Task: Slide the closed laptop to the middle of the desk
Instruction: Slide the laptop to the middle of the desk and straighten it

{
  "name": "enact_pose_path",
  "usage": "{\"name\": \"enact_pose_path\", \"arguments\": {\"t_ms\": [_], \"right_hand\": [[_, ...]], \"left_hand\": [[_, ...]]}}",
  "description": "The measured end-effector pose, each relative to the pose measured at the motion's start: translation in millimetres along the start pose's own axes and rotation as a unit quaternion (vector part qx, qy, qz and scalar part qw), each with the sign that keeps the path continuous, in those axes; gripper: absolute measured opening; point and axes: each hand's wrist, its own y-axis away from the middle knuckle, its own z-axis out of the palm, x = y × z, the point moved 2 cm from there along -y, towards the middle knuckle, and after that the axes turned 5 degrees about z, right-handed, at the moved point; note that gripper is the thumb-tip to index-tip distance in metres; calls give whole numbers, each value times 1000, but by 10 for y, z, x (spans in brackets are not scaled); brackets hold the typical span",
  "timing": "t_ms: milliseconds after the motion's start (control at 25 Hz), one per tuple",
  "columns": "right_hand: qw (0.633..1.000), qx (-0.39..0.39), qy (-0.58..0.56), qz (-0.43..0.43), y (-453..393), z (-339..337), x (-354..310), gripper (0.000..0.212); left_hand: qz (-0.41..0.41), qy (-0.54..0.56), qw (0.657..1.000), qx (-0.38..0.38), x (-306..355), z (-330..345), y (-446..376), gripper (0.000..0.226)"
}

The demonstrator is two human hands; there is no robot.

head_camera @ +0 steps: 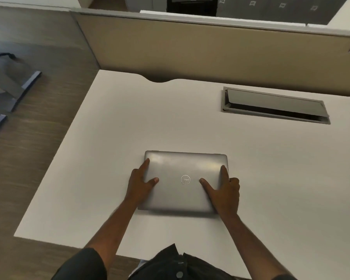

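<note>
A closed silver laptop (183,168) with a round logo on its lid lies flat on the white desk (170,118), towards the front and left of the desk's width. My left hand (139,182) grips its left edge, thumb and forefinger spread on the lid. My right hand (224,188) holds the right edge the same way, thumb on the lid and fingers curled around the side.
A grey cable hatch (275,105) with its flap ajar is set into the desk at the back right. A beige partition (210,49) runs along the far edge. The desk's left edge drops to wood-look floor (38,138), where metal chair legs (18,87) stand.
</note>
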Motion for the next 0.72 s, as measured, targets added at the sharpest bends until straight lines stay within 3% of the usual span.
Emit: {"name": "enact_pose_path", "arguments": {"t_ms": [400,720], "right_hand": [[998,30,-34,44,99,-33,213,102],[997,40,69,5,51,-1,226,96]], "left_hand": [[43,-58,995,-71,146,172,-298,86],[36,-125,985,-110,69,203,-321,89]]}}
